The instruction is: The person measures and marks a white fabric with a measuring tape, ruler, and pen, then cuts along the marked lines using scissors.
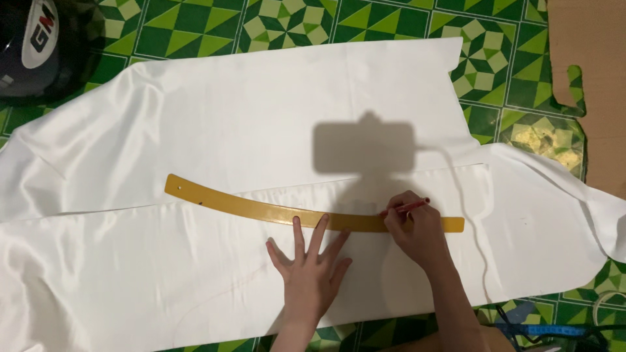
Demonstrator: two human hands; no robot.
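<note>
One curved yellow ruler lies across a spread of white fabric, its long arc running from the left-centre toward the right, where its end sticks out just past the right hand. The fabric shows as two overlapping layers: a broad upper piece and a lower piece whose top edge runs along just beneath the ruler.

Two hands are at work. The left hand is open and flat on the lower piece, fingers splayed, with the fingertips touching the ruler's lower edge and pressing there. The right hand is closed around one red pencil (it could be a pen or chalk marker; too small to tell), whose tip sits at the ruler's upper edge. The right hand rests over the ruler near its right end.

The floor is tiled in green with a geometric pattern of lighter diamonds. One dark helmet sits at the top left corner, bearing a light oval label with dark lettering on its side. One sheet of brown cardboard, with an irregular cut edge, lies at the top right. A blue measuring tape shows at the bottom right, partly cut off by the frame. One blocky shadow falls on the fabric above the hands.
</note>
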